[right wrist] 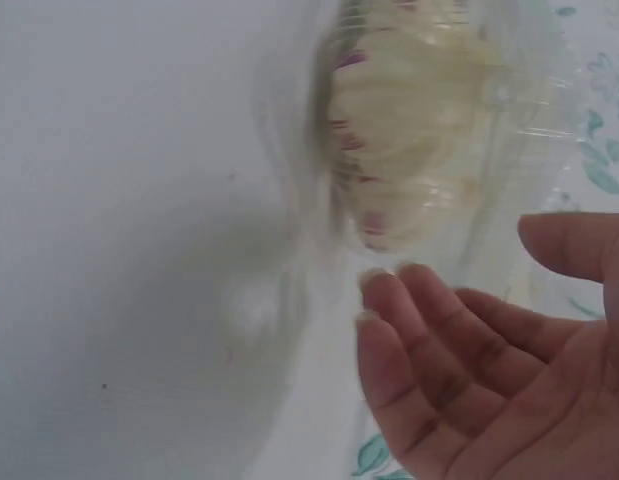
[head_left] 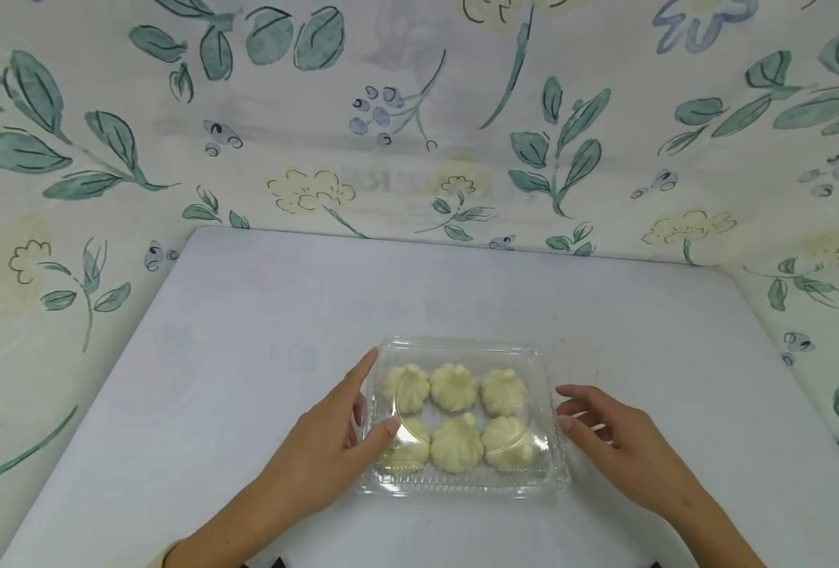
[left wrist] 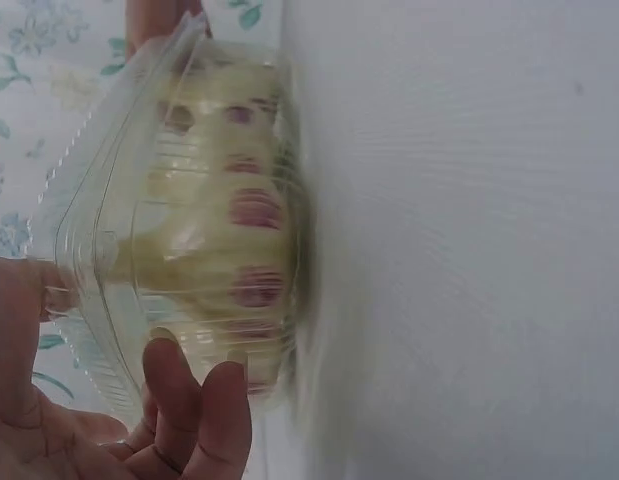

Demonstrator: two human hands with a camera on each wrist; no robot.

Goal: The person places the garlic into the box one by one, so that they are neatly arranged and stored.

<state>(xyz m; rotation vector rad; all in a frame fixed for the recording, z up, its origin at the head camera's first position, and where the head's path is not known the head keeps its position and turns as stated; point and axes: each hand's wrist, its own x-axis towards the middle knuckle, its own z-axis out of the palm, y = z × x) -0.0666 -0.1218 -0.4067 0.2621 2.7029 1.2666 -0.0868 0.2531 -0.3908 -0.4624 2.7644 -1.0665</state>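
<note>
A clear plastic clamshell box [head_left: 462, 485] lies on the white table with its lid down. Inside, in two rows, sit several pale yellow, ribbed, bun-like pieces [head_left: 456, 443] with stubs on top. Purple patches mark the lower sides of these pieces [left wrist: 204, 225] in the left wrist view. My left hand [head_left: 327, 442] grips the box's left side, thumb over the lid and fingers down the side wall. Beside the right wall is my right hand [head_left: 621, 446], its fingers loosely bent and holding nothing. In the right wrist view, a small gap shows between those fingertips [right wrist: 384, 350] and the box.
The white tabletop [head_left: 249, 315] spreads around the box on all sides. Behind it and along both sides hangs a pale cloth [head_left: 419, 102] printed with leaves, berries and flowers. Small dark objects [head_left: 277, 562] show at the bottom edge of the head view.
</note>
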